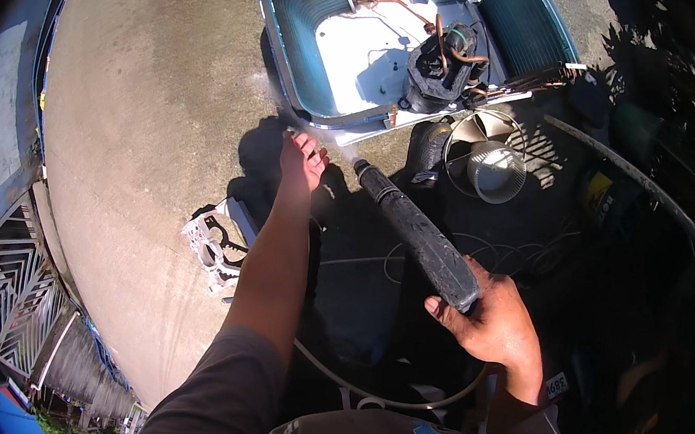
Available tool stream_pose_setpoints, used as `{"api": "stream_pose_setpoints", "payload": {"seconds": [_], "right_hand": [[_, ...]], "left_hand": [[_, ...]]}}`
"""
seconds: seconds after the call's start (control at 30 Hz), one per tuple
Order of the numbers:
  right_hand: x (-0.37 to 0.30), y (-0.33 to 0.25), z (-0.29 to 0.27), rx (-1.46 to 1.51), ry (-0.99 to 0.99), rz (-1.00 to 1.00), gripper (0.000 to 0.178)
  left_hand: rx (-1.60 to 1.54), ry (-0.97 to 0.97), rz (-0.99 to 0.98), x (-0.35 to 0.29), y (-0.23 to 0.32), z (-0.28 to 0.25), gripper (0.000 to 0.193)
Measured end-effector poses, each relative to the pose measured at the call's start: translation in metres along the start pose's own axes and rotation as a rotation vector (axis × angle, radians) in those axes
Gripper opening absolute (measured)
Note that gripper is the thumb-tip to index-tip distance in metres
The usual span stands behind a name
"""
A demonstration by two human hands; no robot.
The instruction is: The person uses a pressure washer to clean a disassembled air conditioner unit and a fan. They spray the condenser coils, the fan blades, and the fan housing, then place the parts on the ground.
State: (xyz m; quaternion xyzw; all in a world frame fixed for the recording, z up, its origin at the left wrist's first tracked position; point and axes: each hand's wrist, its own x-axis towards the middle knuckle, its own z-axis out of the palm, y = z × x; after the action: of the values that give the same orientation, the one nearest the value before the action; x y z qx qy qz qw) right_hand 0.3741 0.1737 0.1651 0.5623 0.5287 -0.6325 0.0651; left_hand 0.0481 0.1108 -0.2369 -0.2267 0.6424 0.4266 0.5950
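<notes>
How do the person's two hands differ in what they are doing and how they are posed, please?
The right hand is closed around the black spray wand, while the left hand holds nothing, its fingers spread open. The left hand reaches far forward on an outstretched arm, close to the wand's tip and the dismantled air conditioner; the right hand stays near the body at the wand's rear end. Both are bare and sunlit.

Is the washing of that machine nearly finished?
Done: the air conditioner lies opened, its fan set aside. In hand: the right hand aims the spray gun at its near edge, the left hand open beside the spray. Left: I can't tell how clean it is.
</notes>
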Motion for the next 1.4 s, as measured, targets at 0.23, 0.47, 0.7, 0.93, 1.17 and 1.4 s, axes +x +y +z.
{"api": "stream_pose_setpoints", "payload": {"seconds": [0.23,0.47,0.7,0.93,1.17,1.4], "right_hand": [[0.086,-0.016,-0.127,0.157,-0.054,0.092,0.032],[0.209,-0.003,-0.179,0.533,-0.087,-0.06,0.034],[0.202,-0.018,-0.248,0.431,-0.159,-0.017,0.037],[0.252,-0.033,-0.28,0.335,-0.303,-0.095,0.038],[0.269,-0.044,-0.252,0.489,-0.224,-0.053,0.036],[0.292,-0.034,-0.226,0.582,-0.157,-0.06,0.037]], "left_hand": [[0.329,0.012,0.499,-0.022,0.113,0.075,0.09],[0.773,0.224,0.75,-0.011,0.129,0.129,0.076],[0.847,0.312,0.8,-0.004,0.118,0.127,0.051],[0.834,0.355,0.836,0.008,0.129,0.121,0.043],[0.931,0.299,0.786,0.034,0.22,0.152,0.054],[0.863,0.162,0.772,0.086,0.298,0.216,0.06]]}}
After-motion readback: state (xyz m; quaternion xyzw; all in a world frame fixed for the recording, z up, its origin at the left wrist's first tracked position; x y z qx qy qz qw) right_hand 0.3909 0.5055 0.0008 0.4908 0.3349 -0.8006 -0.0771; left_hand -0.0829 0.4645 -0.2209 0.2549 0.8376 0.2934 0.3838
